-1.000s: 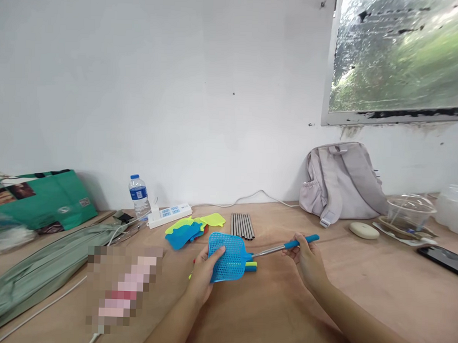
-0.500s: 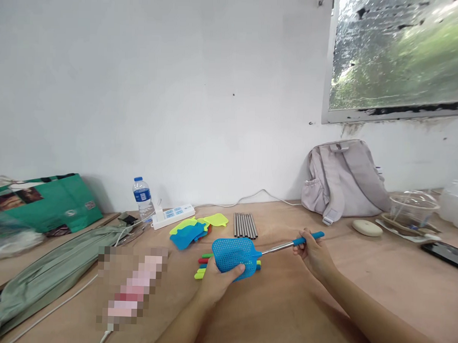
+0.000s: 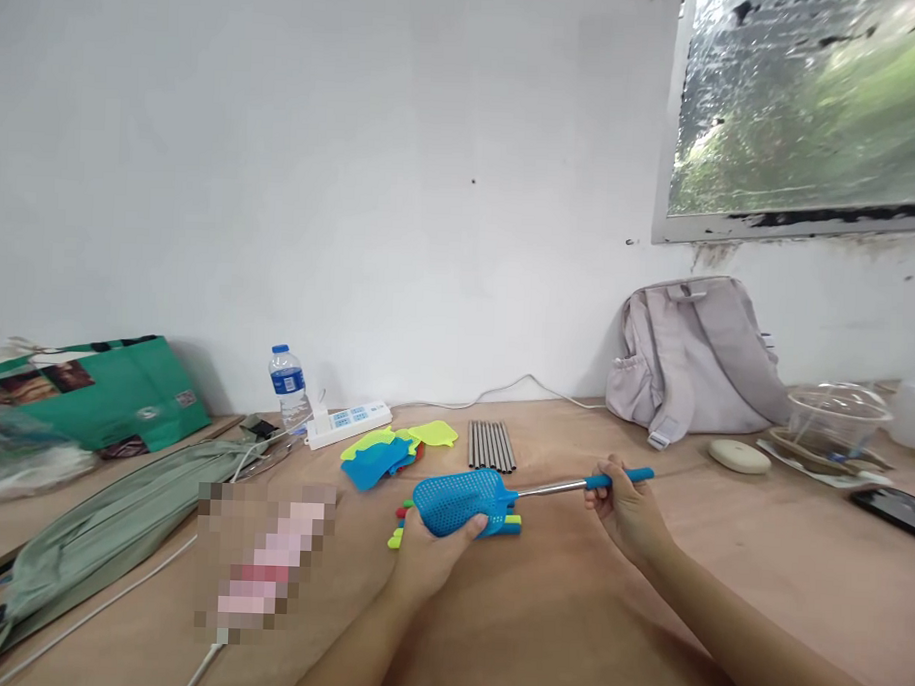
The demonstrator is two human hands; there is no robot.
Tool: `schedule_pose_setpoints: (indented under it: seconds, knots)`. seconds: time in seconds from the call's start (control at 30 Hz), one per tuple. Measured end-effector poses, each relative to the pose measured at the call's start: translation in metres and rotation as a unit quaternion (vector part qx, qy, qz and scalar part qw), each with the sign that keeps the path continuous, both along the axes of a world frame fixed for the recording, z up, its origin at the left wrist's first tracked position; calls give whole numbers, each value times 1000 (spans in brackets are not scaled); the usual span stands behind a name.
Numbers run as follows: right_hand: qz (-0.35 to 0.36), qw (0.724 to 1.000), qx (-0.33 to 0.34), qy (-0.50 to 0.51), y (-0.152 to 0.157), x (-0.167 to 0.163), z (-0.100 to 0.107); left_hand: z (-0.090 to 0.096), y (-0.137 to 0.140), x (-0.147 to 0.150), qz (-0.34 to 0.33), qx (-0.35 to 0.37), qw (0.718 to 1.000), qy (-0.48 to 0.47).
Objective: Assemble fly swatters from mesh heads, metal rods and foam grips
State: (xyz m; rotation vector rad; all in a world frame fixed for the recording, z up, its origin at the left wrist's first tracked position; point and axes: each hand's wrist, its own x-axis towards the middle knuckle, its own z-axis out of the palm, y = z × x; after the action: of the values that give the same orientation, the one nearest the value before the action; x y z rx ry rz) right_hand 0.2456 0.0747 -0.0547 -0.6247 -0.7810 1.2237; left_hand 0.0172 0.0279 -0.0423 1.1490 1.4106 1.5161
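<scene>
A blue fly swatter (image 3: 459,501) with a perforated head, a metal shaft and a blue grip is held across my two hands. My left hand (image 3: 436,552) is closed on the head, thumb on top. Round the blue grip, near where it meets the shaft, the fingers of my right hand (image 3: 623,504) are closed. Several coloured handles (image 3: 511,530) lie beneath the head, partly hidden by it and my left hand. Behind them is a pile of loose blue and yellow swatter heads (image 3: 378,462), with a bit of red showing. A row of metal tubes (image 3: 491,446) lies to their right.
Along the wall stand a water bottle (image 3: 289,387), a white power strip (image 3: 348,425) and a grey backpack (image 3: 693,361). A green bag (image 3: 126,391) and a grey-green cloth item (image 3: 121,531) are left. Right are a pale oval object (image 3: 739,456), plastic bowl (image 3: 837,416) and phone (image 3: 898,513).
The swatter's head has shifted slightly left and tilted flatter, while its grip has moved a little right. Both hands keep their hold. The whole view has shifted slightly.
</scene>
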Motion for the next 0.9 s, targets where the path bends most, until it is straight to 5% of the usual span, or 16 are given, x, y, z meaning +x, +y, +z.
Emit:
schedule_pose_setpoints:
  seconds: [0.43,0.9]
  knots:
    - [2,999,40,-23,-3,2,4,9,-2,-5,-30,0,1000,1]
    - [-11,1000,11,-20,-7,-11,-3,9,2,-8,-44,10,999,-15]
